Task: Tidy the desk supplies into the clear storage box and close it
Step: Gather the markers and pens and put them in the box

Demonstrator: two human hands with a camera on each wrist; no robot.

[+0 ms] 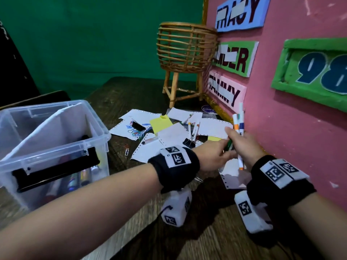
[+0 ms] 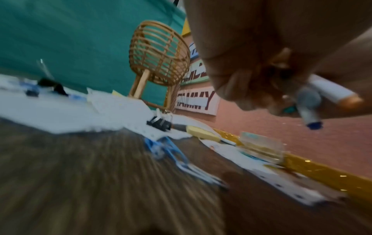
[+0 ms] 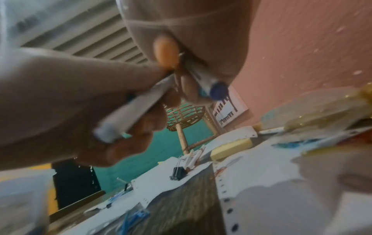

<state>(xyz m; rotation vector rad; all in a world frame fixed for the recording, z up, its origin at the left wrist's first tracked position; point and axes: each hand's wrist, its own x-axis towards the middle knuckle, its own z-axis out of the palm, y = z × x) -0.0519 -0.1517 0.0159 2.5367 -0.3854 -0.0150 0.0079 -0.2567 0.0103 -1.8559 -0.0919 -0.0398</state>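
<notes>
My right hand [image 1: 241, 145] holds a bunch of white markers [image 1: 238, 121] upright beside the pink board; orange and blue bands show on them. My left hand [image 1: 219, 152] meets it from the left. In the right wrist view its fingers [image 3: 124, 143] curl round one white marker [image 3: 132, 109], while the right hand [image 3: 189, 82] grips the blue-capped marker [image 3: 218, 91] and an orange-capped one. The clear storage box [image 1: 97, 132] stands open at the left with markers inside and a black handle on its front.
Loose papers [image 1: 174, 135], yellow sticky notes [image 1: 161, 123], coloured paper clips [image 1: 135, 132], black binder clips [image 1: 188, 142] and pens [image 1: 195, 128] litter the wooden desk. A rattan basket stand [image 1: 185, 53] is at the back. The pink board [image 1: 291, 119] walls the right side.
</notes>
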